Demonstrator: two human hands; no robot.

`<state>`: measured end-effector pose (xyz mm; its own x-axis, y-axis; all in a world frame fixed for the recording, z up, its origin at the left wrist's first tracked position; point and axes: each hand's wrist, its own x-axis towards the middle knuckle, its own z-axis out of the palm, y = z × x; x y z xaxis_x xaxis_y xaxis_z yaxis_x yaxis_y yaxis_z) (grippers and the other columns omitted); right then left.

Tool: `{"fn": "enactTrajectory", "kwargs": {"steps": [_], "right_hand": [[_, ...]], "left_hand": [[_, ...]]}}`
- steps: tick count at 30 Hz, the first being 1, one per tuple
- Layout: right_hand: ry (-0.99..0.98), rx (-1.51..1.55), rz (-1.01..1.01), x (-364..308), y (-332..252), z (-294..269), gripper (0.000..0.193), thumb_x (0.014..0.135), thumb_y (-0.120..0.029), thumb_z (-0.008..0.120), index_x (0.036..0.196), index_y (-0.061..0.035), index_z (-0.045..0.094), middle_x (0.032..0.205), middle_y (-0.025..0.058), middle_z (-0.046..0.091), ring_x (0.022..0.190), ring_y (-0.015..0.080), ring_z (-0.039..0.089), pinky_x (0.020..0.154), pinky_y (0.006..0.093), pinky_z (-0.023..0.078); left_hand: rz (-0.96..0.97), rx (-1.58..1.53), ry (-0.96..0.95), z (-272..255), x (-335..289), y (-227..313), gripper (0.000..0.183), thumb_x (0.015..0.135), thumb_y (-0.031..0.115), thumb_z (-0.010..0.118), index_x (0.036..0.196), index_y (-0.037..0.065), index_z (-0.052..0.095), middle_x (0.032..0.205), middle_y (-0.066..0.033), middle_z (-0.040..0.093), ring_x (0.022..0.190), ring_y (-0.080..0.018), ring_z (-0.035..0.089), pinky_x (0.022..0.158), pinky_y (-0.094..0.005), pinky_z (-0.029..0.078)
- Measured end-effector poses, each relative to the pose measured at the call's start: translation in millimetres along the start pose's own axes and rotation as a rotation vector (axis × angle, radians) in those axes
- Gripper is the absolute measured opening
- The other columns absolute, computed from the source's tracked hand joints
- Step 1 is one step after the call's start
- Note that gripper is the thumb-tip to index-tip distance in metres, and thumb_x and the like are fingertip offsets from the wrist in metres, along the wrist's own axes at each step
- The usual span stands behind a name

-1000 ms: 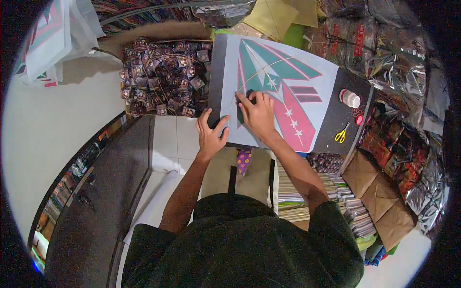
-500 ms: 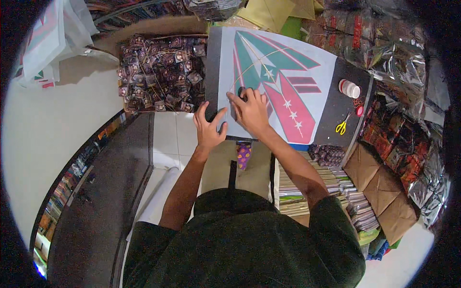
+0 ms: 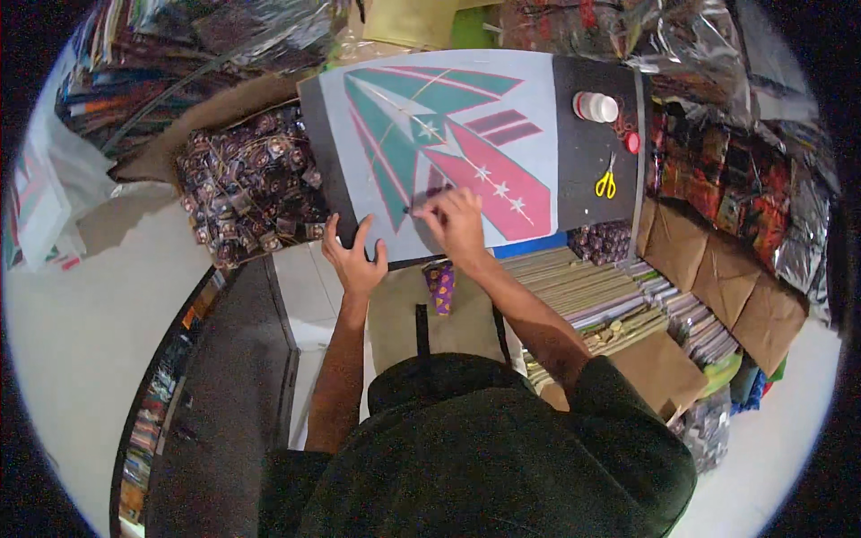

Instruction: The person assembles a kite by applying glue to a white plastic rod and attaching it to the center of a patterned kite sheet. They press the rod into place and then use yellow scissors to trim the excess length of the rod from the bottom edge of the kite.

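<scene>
A large white sheet (image 3: 538, 94) printed with a green, red and white arrow-like kite shape lies on a dark board (image 3: 583, 166). Thin sticks, one straight and one bowed, cross the printed shape. My right hand (image 3: 456, 224) pinches its fingertips together over the lower part of the sheet, beside the tip of a green wing. Whatever is between those fingertips is too small to make out. My left hand (image 3: 356, 260) rests at the near left edge of the sheet and board, fingers spread, holding nothing.
On the board's right side are a white jar (image 3: 595, 108), a red lid (image 3: 632, 143) and yellow-handled scissors (image 3: 606, 183). A box of small packets (image 3: 247, 184) adjoins the board's left. Stacked thin bundles (image 3: 556, 287) and brown paper packs (image 3: 708, 260) lie on the right.
The view has shifted and turned, so the board sits further left and tilted. My right hand has slid along the sheet to the wing's tip. My left hand stays spread near the edge.
</scene>
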<state>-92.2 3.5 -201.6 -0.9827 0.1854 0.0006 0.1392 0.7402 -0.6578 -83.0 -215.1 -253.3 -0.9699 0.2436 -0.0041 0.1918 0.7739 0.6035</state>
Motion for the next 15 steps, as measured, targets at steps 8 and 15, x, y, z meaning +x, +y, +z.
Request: {"fn": "enactTrajectory", "kwargs": {"steps": [8,15], "right_hand": [[0.586,0.02,0.796,-99.8,137.2,-65.5,0.013,0.08,-0.02,0.077,0.079,-0.0077,0.074,0.082,0.0096,0.071,0.083,0.0249,0.062,0.079,0.037,0.046],[0.582,-0.171,0.736,-112.1,149.8,-87.6,0.037,0.069,-0.024,0.084,0.093,-0.0051,0.063,0.091,0.0106,0.062,0.087,0.0285,0.055,0.081,0.0388,0.043]], "left_hand": [[-0.003,0.031,-0.005,7.1,-5.5,3.0,0.055,0.076,0.021,0.071,0.13,0.02,0.06,0.142,-0.027,0.034,0.133,-0.0448,0.03,0.108,-0.0569,0.025],[0.034,0.074,0.036,13.4,-6.7,-0.3,0.053,0.075,0.022,0.07,0.127,0.018,0.063,0.141,-0.0289,0.034,0.131,-0.0461,0.033,0.105,-0.0578,0.029]]}}
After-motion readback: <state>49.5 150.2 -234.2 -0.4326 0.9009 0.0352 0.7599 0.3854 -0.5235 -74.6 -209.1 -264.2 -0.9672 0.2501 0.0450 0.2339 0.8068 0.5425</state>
